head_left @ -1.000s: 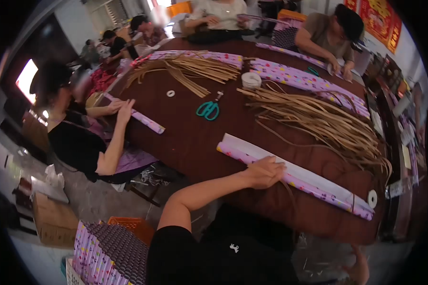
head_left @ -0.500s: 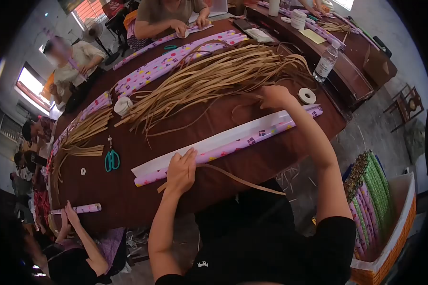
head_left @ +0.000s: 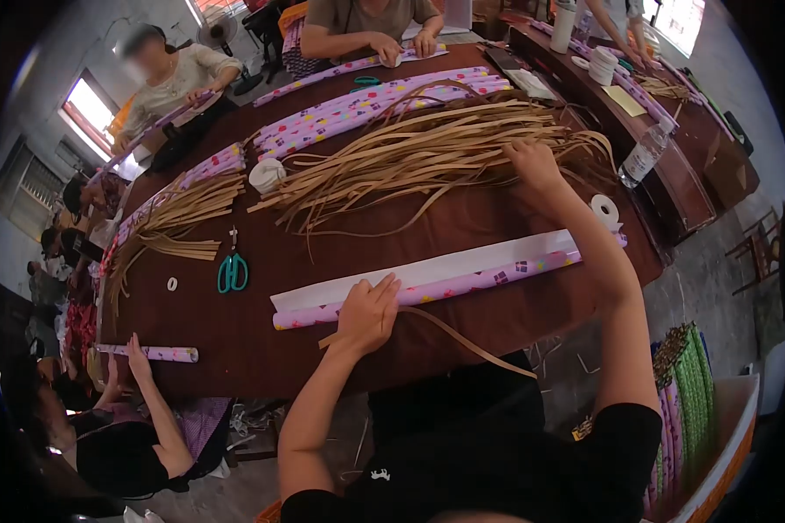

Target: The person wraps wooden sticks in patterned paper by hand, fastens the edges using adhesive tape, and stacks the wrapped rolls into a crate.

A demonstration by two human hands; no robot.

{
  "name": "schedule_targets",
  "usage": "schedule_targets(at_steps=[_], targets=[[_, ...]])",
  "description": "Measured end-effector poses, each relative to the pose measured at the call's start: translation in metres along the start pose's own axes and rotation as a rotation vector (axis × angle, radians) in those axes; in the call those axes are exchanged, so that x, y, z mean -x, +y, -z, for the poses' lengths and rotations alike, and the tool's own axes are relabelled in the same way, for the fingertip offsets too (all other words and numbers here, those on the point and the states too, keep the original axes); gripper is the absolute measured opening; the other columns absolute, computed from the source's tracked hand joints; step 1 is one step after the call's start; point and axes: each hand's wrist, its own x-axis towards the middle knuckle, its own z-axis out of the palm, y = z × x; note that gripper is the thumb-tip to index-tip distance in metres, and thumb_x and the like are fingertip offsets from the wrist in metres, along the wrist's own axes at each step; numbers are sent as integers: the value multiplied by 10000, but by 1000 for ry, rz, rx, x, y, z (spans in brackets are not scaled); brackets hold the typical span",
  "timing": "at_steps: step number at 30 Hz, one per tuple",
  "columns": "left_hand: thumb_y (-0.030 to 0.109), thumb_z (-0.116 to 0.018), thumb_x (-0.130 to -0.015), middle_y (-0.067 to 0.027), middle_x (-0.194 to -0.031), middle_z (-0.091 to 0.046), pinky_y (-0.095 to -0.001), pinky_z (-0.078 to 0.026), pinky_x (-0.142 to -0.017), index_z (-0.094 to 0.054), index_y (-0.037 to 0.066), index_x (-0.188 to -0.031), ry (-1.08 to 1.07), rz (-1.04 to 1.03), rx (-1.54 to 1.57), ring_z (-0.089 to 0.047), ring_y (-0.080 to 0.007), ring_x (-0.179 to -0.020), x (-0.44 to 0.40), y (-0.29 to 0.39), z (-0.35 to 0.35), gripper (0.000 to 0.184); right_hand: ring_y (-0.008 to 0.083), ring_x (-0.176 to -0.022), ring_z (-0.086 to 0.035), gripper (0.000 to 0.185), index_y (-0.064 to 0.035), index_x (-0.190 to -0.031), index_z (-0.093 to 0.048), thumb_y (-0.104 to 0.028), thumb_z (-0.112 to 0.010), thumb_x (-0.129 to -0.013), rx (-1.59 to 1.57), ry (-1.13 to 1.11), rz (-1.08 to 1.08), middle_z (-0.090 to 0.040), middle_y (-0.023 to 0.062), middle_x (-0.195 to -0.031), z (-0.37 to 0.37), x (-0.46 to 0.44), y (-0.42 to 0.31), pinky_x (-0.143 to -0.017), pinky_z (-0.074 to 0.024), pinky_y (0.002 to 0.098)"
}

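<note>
My left hand [head_left: 368,315] lies with straight fingers on a partly rolled sheet of pink patterned paper [head_left: 462,283], its white inner side facing up. A tan strip [head_left: 462,336] runs beneath this hand and hangs toward the table's front edge. My right hand [head_left: 534,166] is at the right part of a large heap of tan and brown strips [head_left: 410,148]. Its fingers are bent together on a strip there; the fingertips are partly hidden. A white tape roll [head_left: 604,209] rests near my right forearm, beyond the paper's right end.
Teal-handled scissors [head_left: 233,272] and a small white ring [head_left: 172,284] lie left on the table [head_left: 235,327]. Finished pink rolls [head_left: 375,105] lie behind the strips. A bottle [head_left: 645,157] stands at right. Co-workers sit around; a box of rolls [head_left: 715,471] stands lower right.
The view has shifted, so the table appears farther right. My right hand has moved away from me, deeper onto the strip heap. My left hand stays on the paper roll.
</note>
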Motion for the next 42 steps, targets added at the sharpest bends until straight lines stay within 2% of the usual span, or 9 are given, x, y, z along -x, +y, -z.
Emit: schedule_targets(at_steps=[5, 11, 16, 19, 23, 29, 35, 37, 42], targets=[[198, -486, -915, -138, -1213, -623, -361, -441, -778, -622, 10, -1154, 3, 20, 20, -500, -271, -792, 0, 1, 1, 332, 337, -855, -664, 288, -88, -1057, -610, -74, -563, -773, -105, -371, -104, -668, 137, -929, 15, -9, 5, -692, -530, 450], [192, -504, -906, -144, -1198, -630, -363, -445, -769, -622, 1, -1146, 8, 4, 21, -502, -273, -788, 1, -1, 2, 329, 347, -873, -645, 456, -109, -1216, -583, -91, -608, -760, -397, -130, -88, -670, 153, -959, 69, 15, -3, -751, -511, 440], [190, -509, -901, -144, -1198, -630, -364, -447, -760, -625, 2, -1143, 5, -16, 13, -509, -274, -795, -1, -2, 0, 327, 306, -783, -649, 301, -61, -1085, -654, -181, -661, -809, -932, -754, -46, -667, 144, -827, 72, 33, -32, -717, -514, 402], [189, -511, -900, -145, -1201, -629, -365, -446, -763, -627, 4, -1142, 16, -10, 10, -511, -275, -796, -1, 0, -1, 326, 330, -799, -654, 288, -61, -1085, -655, -175, -641, -820, -652, -314, 77, -683, 145, -835, 26, 41, -34, -724, -520, 423], [189, -511, -899, -146, -1207, -625, -368, -446, -766, -625, 4, -1140, 20, 2, 3, -509, -279, -792, 1, -1, -1, 325, 354, -848, -645, 282, -61, -1099, -648, -163, -603, -841, -469, -401, -149, -675, 153, -877, 62, 14, -70, -737, -522, 447], [175, -491, -906, -113, -1180, -621, -380, -442, -787, -631, 46, -1123, -93, 107, 39, -507, -293, -818, -6, 4, 9, 288, 289, -931, -617, 358, -65, -1136, -634, -153, -728, -802, -1551, -475, 465, -623, 110, -1021, 123, -8, -180, -804, -503, 382], [332, -657, -851, -104, -1252, -567, -386, -420, -985, -584, 76, -1206, 30, 162, 375, -530, -286, -1164, 35, -38, -63, 444, 222, -932, -606, 190, -22, -994, -698, -77, -708, -812, -1606, -381, 910, -650, 88, -1031, 135, -36, -262, -784, -507, 313], [412, -605, -866, -119, -1285, -552, -396, -403, -1007, -570, 74, -1238, -34, 160, 170, -515, -297, -1187, 21, -11, -25, 504, 148, -705, -598, 143, -14, -912, -707, -147, -679, -866, -1754, -1056, 682, -681, 42, -801, 133, -57, -266, -675, -484, 283], [422, -510, -924, -115, -1342, -529, -452, -370, -1017, -536, 76, -1303, -232, 165, -13, -439, -324, -1267, 3, 4, 5, 514, 32, -489, -474, 170, -25, -947, -731, -175, -687, -881, -1873, -1328, 392, -653, 9, -645, 116, -91, -272, -454, -369, 198]])
